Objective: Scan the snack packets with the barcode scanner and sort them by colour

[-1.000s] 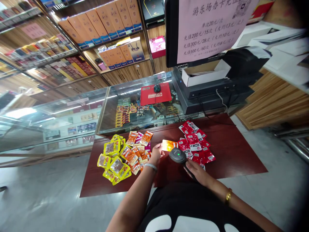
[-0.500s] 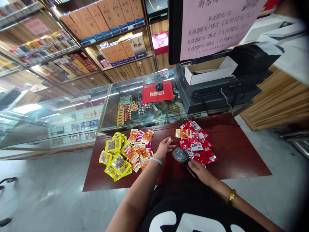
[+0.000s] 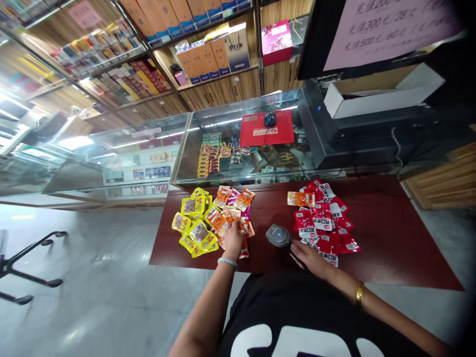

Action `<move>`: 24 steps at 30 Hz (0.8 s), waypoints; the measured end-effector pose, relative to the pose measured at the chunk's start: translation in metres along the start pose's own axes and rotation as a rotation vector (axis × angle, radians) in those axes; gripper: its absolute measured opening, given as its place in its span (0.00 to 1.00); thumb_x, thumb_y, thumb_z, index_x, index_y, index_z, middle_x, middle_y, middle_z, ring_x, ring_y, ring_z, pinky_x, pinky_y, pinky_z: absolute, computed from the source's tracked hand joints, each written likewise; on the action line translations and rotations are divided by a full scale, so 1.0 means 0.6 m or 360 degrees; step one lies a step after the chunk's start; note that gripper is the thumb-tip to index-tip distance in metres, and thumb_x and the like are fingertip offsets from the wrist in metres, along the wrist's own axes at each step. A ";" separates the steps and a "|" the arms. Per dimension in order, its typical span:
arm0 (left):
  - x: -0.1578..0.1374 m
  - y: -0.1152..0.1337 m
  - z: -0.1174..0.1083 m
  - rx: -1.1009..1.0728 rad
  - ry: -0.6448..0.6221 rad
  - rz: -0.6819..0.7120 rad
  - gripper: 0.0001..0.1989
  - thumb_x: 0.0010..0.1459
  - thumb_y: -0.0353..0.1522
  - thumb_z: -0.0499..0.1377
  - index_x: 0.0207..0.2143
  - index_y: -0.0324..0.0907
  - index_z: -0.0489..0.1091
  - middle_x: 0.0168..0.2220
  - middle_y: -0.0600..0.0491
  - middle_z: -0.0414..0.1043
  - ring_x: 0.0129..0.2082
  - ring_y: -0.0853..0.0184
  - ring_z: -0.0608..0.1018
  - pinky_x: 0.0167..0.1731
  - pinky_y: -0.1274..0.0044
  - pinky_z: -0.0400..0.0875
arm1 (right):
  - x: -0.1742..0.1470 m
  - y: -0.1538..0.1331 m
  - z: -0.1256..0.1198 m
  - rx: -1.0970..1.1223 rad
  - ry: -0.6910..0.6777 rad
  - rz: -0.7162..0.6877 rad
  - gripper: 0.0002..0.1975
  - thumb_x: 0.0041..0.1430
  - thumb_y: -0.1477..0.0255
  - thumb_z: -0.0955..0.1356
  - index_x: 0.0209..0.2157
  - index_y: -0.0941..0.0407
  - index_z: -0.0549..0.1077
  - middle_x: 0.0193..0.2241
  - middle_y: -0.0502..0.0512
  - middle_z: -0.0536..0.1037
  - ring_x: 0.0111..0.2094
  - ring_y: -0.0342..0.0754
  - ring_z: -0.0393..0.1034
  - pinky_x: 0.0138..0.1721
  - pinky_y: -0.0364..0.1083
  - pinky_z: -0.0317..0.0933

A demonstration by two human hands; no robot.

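My right hand (image 3: 310, 256) grips the handle of a dark grey barcode scanner (image 3: 278, 235), with a blue light showing on its head. On the left, my left hand (image 3: 233, 242) is down in the pile of orange snack packets (image 3: 244, 199), its fingers closed at one of them; the fingertips are partly hidden. Yellow snack packets (image 3: 198, 232) lie against that pile's left side, and a purple packet (image 3: 245, 214) shows between the orange ones. To the right of the scanner are heaped red-and-white packets (image 3: 323, 217), with a single orange packet (image 3: 300, 199) at their upper left edge.
The packets lie on a dark red-brown table (image 3: 386, 228). Behind it stands a glass display counter (image 3: 223, 173) bearing a red mat (image 3: 249, 133) and a mouse (image 3: 269, 119). A monitor (image 3: 316, 44) and an open white box (image 3: 386, 99) are at the right. A wheeled chair base (image 3: 29, 272) stands left.
My left hand has moved left from beside the scanner into the orange packets. The view has shifted, while my right hand still holds the scanner.
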State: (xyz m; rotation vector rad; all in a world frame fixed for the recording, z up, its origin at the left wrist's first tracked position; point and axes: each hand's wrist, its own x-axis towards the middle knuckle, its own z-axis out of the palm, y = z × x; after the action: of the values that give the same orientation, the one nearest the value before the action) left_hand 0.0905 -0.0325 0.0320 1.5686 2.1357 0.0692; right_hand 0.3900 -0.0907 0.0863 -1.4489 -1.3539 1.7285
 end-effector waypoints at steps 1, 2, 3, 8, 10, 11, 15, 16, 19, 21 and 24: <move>0.002 0.000 -0.002 0.0073 -0.0038 0.0051 0.25 0.54 0.32 0.65 0.55 0.44 0.69 0.53 0.43 0.69 0.54 0.56 0.71 0.53 0.70 0.63 | 0.001 -0.003 0.002 -0.0014 0.0004 0.0002 0.34 0.59 0.39 0.63 0.46 0.52 0.81 0.41 0.60 0.85 0.47 0.66 0.76 0.55 0.61 0.66; 0.004 0.001 -0.003 0.0138 -0.0073 0.0094 0.23 0.53 0.33 0.66 0.53 0.43 0.70 0.53 0.43 0.69 0.54 0.56 0.71 0.53 0.70 0.63 | 0.002 -0.005 0.003 -0.0029 0.0006 0.0005 0.34 0.58 0.39 0.62 0.46 0.52 0.81 0.41 0.60 0.85 0.47 0.66 0.76 0.55 0.61 0.65; 0.006 0.002 -0.003 0.0197 -0.0102 0.0129 0.22 0.53 0.34 0.66 0.50 0.42 0.70 0.52 0.43 0.69 0.53 0.56 0.71 0.53 0.71 0.63 | 0.003 -0.006 0.004 -0.0041 0.0006 0.0009 0.35 0.58 0.39 0.62 0.46 0.52 0.81 0.41 0.60 0.85 0.46 0.66 0.76 0.55 0.61 0.65; 0.022 0.015 -0.007 0.0349 -0.0198 0.0237 0.18 0.52 0.34 0.67 0.45 0.38 0.71 0.50 0.40 0.72 0.50 0.56 0.74 0.51 0.71 0.65 | 0.004 0.001 0.007 -0.0063 0.0022 0.0008 0.35 0.60 0.40 0.61 0.47 0.55 0.80 0.41 0.61 0.84 0.44 0.64 0.76 0.54 0.60 0.66; 0.032 0.021 -0.014 0.0338 -0.0278 0.0243 0.15 0.54 0.33 0.65 0.44 0.39 0.71 0.46 0.41 0.75 0.48 0.56 0.76 0.49 0.71 0.65 | 0.003 0.006 0.007 -0.0056 0.0028 0.0024 0.35 0.62 0.41 0.61 0.47 0.55 0.79 0.40 0.60 0.84 0.43 0.63 0.76 0.52 0.60 0.67; 0.038 0.024 -0.018 0.0324 -0.0308 0.0238 0.13 0.55 0.33 0.64 0.43 0.40 0.72 0.44 0.41 0.76 0.47 0.56 0.77 0.47 0.71 0.65 | 0.003 0.009 0.006 -0.0045 0.0032 0.0035 0.34 0.62 0.41 0.61 0.48 0.55 0.79 0.39 0.59 0.84 0.43 0.62 0.76 0.51 0.59 0.68; 0.058 0.031 -0.030 0.0106 -0.0341 0.0161 0.11 0.55 0.32 0.63 0.41 0.42 0.75 0.39 0.43 0.79 0.42 0.57 0.79 0.42 0.72 0.66 | 0.002 0.013 0.001 0.0000 0.0033 -0.0010 0.31 0.65 0.44 0.61 0.50 0.55 0.78 0.43 0.60 0.83 0.45 0.62 0.75 0.53 0.61 0.67; 0.063 0.032 -0.031 0.0001 -0.0358 0.0126 0.09 0.54 0.31 0.63 0.39 0.42 0.76 0.37 0.44 0.79 0.40 0.58 0.79 0.41 0.73 0.66 | 0.002 0.013 -0.001 0.0000 0.0038 -0.0037 0.31 0.65 0.45 0.61 0.50 0.54 0.78 0.45 0.61 0.83 0.47 0.63 0.75 0.55 0.62 0.65; 0.078 0.033 -0.027 -0.0281 -0.0422 0.0025 0.03 0.54 0.32 0.63 0.30 0.42 0.77 0.27 0.49 0.76 0.30 0.62 0.77 0.35 0.75 0.66 | 0.001 0.015 -0.004 0.0007 0.0052 -0.0042 0.31 0.64 0.44 0.61 0.51 0.53 0.78 0.47 0.61 0.83 0.50 0.64 0.75 0.58 0.63 0.63; 0.089 0.033 -0.021 -0.0389 -0.0434 0.0008 0.07 0.55 0.34 0.63 0.27 0.40 0.76 0.23 0.51 0.74 0.26 0.65 0.75 0.32 0.76 0.65 | 0.000 0.020 -0.005 0.0038 0.0075 0.0004 0.32 0.64 0.43 0.61 0.52 0.53 0.77 0.49 0.61 0.82 0.52 0.64 0.74 0.58 0.62 0.64; 0.102 0.035 -0.013 -0.0497 -0.0399 0.0008 0.10 0.58 0.36 0.61 0.29 0.39 0.77 0.25 0.52 0.76 0.26 0.66 0.75 0.30 0.77 0.65 | -0.001 0.027 -0.007 0.0051 0.0079 0.0017 0.32 0.64 0.43 0.62 0.53 0.53 0.77 0.52 0.62 0.81 0.55 0.64 0.73 0.58 0.61 0.65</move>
State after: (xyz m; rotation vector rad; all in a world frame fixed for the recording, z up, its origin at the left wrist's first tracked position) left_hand 0.0925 0.0321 0.0242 1.3261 1.8267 0.1878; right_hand 0.3974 -0.0962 0.0721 -1.4740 -1.2892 1.7022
